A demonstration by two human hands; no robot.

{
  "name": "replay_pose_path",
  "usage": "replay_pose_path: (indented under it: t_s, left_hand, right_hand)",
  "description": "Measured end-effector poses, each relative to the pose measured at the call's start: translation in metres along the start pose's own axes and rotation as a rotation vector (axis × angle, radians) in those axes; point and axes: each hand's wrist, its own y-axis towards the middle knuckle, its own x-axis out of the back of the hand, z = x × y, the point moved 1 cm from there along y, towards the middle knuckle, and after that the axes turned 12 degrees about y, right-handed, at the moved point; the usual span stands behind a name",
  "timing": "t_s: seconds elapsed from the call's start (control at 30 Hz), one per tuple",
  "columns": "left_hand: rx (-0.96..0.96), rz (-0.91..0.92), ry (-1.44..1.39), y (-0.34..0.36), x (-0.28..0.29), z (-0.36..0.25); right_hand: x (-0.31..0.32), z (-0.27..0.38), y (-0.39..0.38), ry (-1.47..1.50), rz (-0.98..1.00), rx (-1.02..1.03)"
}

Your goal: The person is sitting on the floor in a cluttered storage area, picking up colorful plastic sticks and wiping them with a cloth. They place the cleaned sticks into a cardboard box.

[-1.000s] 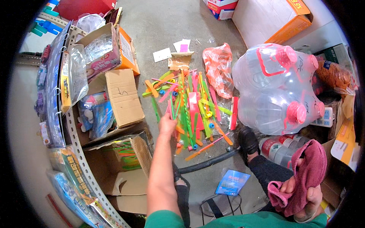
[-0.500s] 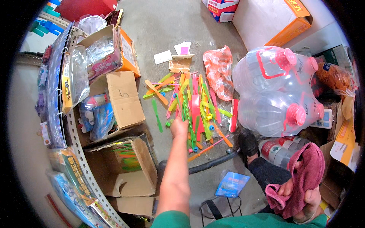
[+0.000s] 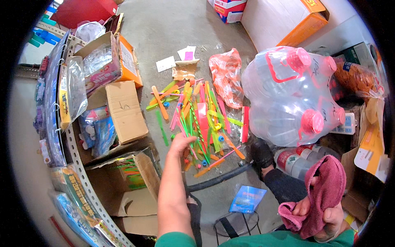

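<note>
My left hand (image 3: 179,144) reaches down at the near left side of a loose pile of colourful plastic toy propellers and twisted sticks (image 3: 201,119) on the floor. Its thumb stands apart from the other fingers, which are partly hidden. The hand looks open beside several green and pink sticks. At the lower right, my right hand (image 3: 332,218) is closed around a dark pink cloth (image 3: 325,181), which hangs bunched over the fingers. A single green propeller (image 3: 161,127) lies left of the pile.
Cardboard boxes (image 3: 126,111) and a shelf with packaged toys line the left. Large clear bottles (image 3: 275,99) with pink caps stand at right. An orange plastic bag (image 3: 227,76) lies beyond the pile. A black hose (image 3: 220,178) and a blue packet (image 3: 247,199) lie nearer.
My left hand has shifted a little left and nearer along the pile, and its thumb now stands out. My right hand still grips the cloth. The whole view has moved slightly.
</note>
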Motion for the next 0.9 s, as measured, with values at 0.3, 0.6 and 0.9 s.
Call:
replay_pose_path:
  t_s: [0.3, 0.6, 0.9]
  left_hand:
    - [-0.044, -0.216, 0.234, -0.015, -0.025, 0.039]
    - [0.085, -0.534, 0.860, -0.007, -0.064, 0.027]
    - [0.156, -0.056, 0.023, -0.088, -0.029, -0.035]
  right_hand:
    - [0.001, 0.002, 0.000, 0.020, -0.001, -0.053]
    - [0.000, 0.001, -0.006, 0.025, 0.007, -0.084]
    - [0.000, 0.004, -0.012, -0.126, 0.306, -0.170]
